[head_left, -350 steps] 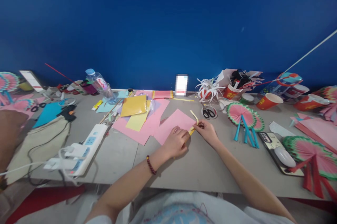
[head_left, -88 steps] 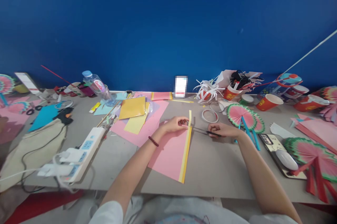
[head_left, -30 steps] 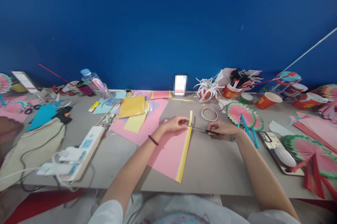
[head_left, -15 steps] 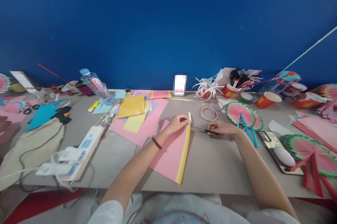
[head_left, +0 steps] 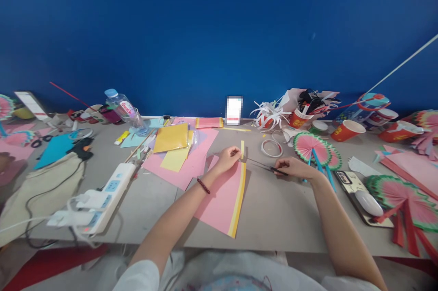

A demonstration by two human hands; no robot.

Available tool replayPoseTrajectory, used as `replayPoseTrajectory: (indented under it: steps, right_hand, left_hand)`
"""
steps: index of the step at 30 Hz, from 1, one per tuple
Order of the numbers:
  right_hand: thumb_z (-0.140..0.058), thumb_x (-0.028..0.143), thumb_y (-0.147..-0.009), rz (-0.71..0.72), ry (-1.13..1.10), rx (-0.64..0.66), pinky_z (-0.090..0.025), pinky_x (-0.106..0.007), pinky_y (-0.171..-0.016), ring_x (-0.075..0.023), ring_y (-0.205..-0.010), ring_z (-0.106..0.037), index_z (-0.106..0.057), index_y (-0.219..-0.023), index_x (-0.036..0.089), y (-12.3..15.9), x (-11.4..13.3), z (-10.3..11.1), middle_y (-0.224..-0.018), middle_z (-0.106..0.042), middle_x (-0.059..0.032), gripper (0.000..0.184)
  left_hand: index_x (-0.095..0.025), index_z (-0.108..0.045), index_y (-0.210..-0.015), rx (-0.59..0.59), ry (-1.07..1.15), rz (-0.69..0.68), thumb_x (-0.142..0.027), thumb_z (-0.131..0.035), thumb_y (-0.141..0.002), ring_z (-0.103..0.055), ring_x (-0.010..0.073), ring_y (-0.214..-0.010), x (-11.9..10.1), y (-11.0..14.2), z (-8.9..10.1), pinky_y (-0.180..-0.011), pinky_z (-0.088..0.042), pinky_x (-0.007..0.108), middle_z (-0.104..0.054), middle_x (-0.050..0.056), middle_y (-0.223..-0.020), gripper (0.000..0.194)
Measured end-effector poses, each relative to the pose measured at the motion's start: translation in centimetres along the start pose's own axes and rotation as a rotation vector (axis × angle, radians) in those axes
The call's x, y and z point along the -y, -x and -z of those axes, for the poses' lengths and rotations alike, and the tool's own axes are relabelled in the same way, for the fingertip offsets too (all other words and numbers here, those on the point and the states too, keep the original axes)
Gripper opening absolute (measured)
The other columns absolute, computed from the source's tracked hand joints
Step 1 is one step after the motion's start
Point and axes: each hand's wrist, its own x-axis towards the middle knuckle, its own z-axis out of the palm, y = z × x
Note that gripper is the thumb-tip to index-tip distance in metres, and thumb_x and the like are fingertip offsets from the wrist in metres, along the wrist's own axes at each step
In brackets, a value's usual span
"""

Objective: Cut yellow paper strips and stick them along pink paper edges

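Observation:
In the head view, my left hand (head_left: pixel 230 158) is closed in a pinch at the top edge of a pink paper sheet (head_left: pixel 219 204). A narrow pale yellow paper strip (head_left: pixel 242 148) stands out beyond the sheet at its fingertips. Yellow bands (head_left: pixel 239 200) run down the sheet's right edge. My right hand (head_left: pixel 290 167) is closed round the black handles of a pair of scissors (head_left: pixel 278 171). The thin blades point left toward the strip and the sheet's top right corner; whether they are apart is too blurred to make out.
A tape roll (head_left: pixel 272 148) lies beyond the scissors. Paper fans (head_left: pixel 310 147) and a phone (head_left: pixel 359 197) bearing a white mouse (head_left: pixel 368 203) are on the right. A white power strip (head_left: pixel 114 190), a bottle (head_left: pixel 125 111) and a golden packet (head_left: pixel 171 137) are on the left.
My right hand and the scissors have shifted slightly right, away from the sheet. My left hand has moved a little left and up, and the yellow strip has swung left with it.

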Motion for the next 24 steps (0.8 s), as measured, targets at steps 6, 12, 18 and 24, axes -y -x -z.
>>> replayPoseTrajectory:
  steps: [6,12,18,24]
  right_hand:
    - [-0.063,0.042,-0.068,0.058,0.222,-0.344,-0.036,-0.025,-0.051,-0.0142,-0.054,-0.051,-0.058,-0.068,0.02,-1.1,0.5,-1.6,-0.055,-0.057,0.0013,0.022]
    - [-0.064,0.036,-0.065,0.068,0.419,-0.459,-0.031,-0.025,-0.053,-0.0134,-0.055,-0.047,-0.051,-0.067,0.022,-2.2,1.1,-2.8,-0.057,-0.052,0.0029,0.019]
    - [-0.061,0.04,-0.072,0.127,0.447,-0.436,-0.034,-0.026,-0.056,-0.015,-0.058,-0.051,-0.058,-0.075,0.02,-1.9,2.4,-3.0,-0.063,-0.057,-0.0003,0.02]
    - [-0.058,0.056,-0.075,0.219,0.036,-0.385,-0.033,-0.026,-0.049,-0.0123,-0.05,-0.046,-0.062,-0.094,0.019,-3.6,6.1,-4.8,-0.063,-0.057,-0.0004,0.042]
  left_hand:
    - [-0.018,-0.053,-0.074,-0.072,-0.015,0.019,-0.035,-0.05,-0.084,-0.056,0.0146,-0.074,-0.2,0.3,-0.3,-0.072,-0.046,0.027,-0.059,0.002,-0.076,0.02]
    - [-0.019,-0.052,-0.076,-0.059,0.023,0.029,-0.033,-0.051,-0.084,-0.054,0.0125,-0.069,0.2,0.4,-0.6,-0.066,-0.044,0.024,-0.058,0.0,-0.073,0.016]
    - [-0.018,-0.054,-0.074,-0.077,0.032,0.019,-0.031,-0.052,-0.081,-0.052,0.0122,-0.065,-0.1,0.4,-0.9,-0.062,-0.042,0.025,-0.058,0.0,-0.071,0.015]
    - [-0.018,-0.057,-0.072,-0.064,-0.11,-0.074,-0.029,-0.052,-0.083,-0.053,0.0132,-0.069,0.0,0.3,-1.1,-0.065,-0.043,0.027,-0.06,0.002,-0.078,0.016]
